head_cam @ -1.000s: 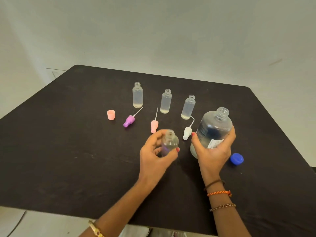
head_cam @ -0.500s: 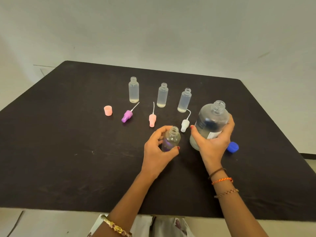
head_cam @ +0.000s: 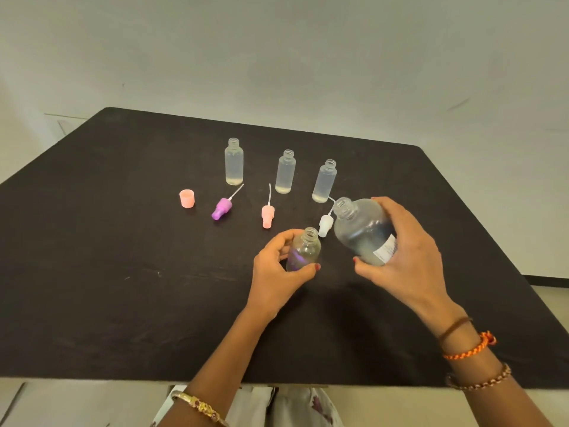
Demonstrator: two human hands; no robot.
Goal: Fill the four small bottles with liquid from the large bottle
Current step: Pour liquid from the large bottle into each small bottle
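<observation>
Around the small bottle [head_cam: 303, 252] I'm holding, bare table [head_cam: 123, 272] lies open to its left and near side. Just beyond it lie the white nozzle cap [head_cam: 324, 224] and pink nozzle cap [head_cam: 267, 214]; farther beyond, three open bottles [head_cam: 285, 172] stand as a barrier.

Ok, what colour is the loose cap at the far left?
Peach-pink cap, clearest in the head view.

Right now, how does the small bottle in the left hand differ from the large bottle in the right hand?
The small bottle stands near upright in the left hand; the large bottle in the right hand tilts, neck toward it. The large bottle is far wider and bears a label; the small bottle shows none. Both are clear, uncapped and gripped.
</observation>
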